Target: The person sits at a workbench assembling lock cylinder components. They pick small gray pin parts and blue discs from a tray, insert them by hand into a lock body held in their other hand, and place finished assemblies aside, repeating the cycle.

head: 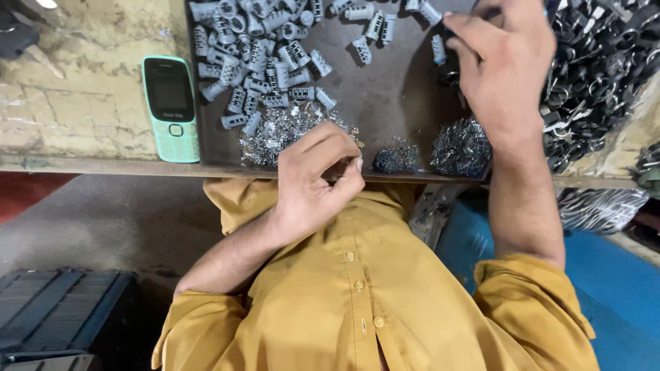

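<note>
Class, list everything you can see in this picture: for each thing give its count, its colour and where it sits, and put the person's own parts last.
grey cylinders: many, grey, heaped at the tray's top left
silvery small parts: one pile, shiny, by the left hand
wire-like clumps: two, dark silver, at the tray's near edge
dark metal parts: large heap, black and silver, right
tray: one, dark grey, on the bench
mobile phone: one, mint green, left of the tray
crate: one, dark, floor at lower left
shirt: one, mustard yellow
left hand: pinching something small, unclear
right hand: holding a small dark part
</note>
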A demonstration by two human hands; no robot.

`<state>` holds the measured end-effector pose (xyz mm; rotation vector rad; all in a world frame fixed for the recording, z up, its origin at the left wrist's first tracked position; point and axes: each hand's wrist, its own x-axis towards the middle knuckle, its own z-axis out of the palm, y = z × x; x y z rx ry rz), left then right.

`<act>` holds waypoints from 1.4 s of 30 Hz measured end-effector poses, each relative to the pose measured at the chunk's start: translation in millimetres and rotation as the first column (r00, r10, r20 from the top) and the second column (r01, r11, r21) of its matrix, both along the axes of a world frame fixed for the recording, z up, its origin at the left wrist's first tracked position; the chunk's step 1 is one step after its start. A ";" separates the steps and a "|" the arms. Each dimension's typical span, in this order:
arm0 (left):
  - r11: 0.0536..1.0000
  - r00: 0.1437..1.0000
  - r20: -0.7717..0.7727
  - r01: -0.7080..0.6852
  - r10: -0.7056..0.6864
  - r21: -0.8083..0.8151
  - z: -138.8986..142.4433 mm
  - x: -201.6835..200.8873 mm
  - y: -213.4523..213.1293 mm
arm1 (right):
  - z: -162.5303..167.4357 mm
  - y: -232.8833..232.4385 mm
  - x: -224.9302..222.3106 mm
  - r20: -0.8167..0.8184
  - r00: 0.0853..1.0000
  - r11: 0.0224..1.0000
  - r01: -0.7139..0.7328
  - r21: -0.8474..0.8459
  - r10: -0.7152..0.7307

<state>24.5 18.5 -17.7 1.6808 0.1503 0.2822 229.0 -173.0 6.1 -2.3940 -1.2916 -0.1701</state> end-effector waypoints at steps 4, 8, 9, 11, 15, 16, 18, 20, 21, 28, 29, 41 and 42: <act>1.000 1.000 -0.006 -0.021 0.021 0.017 -0.4 -0.8 1.9 | 3.2 6.7 0.2 0.029 0.999 1.000 0.016 0.024 -0.016; 0.999 0.998 0.057 0.032 -0.032 -0.002 -3.6 1.9 0.5 | 5.1 -7.2 -36.5 -0.122 0.962 0.960 0.257 0.112 -0.243; 0.999 0.997 0.059 0.050 -0.051 0.004 -4.2 2.5 -0.5 | 2.3 -10.5 -41.2 -0.161 0.963 0.965 0.237 0.115 -0.217; 0.996 0.994 0.074 0.084 -0.085 0.021 -6.1 4.4 -4.4 | -0.2 -20.1 -43.5 -0.176 0.967 0.974 0.202 0.104 -0.182; 0.990 0.992 0.053 0.105 -0.110 0.098 -8.5 6.1 -11.2 | -3.2 -30.0 -22.9 -0.026 0.983 0.983 0.180 0.019 -0.179; 0.990 0.993 0.058 0.095 -0.101 0.105 -8.8 5.4 -11.6 | -1.8 -30.9 -17.4 -0.037 0.986 0.986 0.162 0.034 -0.161; 0.990 0.994 0.072 0.074 -0.083 0.123 -8.6 3.0 -13.1 | -2.4 -26.8 -9.1 0.035 0.995 0.996 0.091 0.017 -0.092; 0.988 0.993 0.100 0.040 -0.055 0.151 -8.3 2.1 -15.9 | -3.1 -19.2 2.4 0.157 0.988 0.999 0.011 -0.033 -0.006; 0.986 0.994 0.098 0.028 -0.044 0.164 -7.4 1.0 -17.8 | -3.0 -16.3 7.0 0.192 0.981 0.999 -0.014 -0.051 0.024; 0.983 0.993 0.106 0.035 -0.055 0.180 -2.5 1.1 -17.8 | 4.9 -24.1 -23.0 -0.190 0.974 0.976 0.153 0.156 -0.123; 0.984 0.991 0.112 0.048 -0.068 0.172 -2.1 1.1 -17.1 | 5.7 -27.1 -39.1 -0.356 0.926 0.952 0.212 0.222 -0.123; 0.978 0.963 0.190 0.203 -0.192 -0.041 -3.6 -5.8 -26.1 | -6.6 -28.4 -155.1 -0.909 0.366 0.702 0.594 0.393 0.199; 0.979 0.965 0.189 0.194 -0.180 -0.056 -3.5 -7.0 -27.4 | -6.2 -29.8 -156.4 -0.903 0.386 0.727 0.564 0.392 0.187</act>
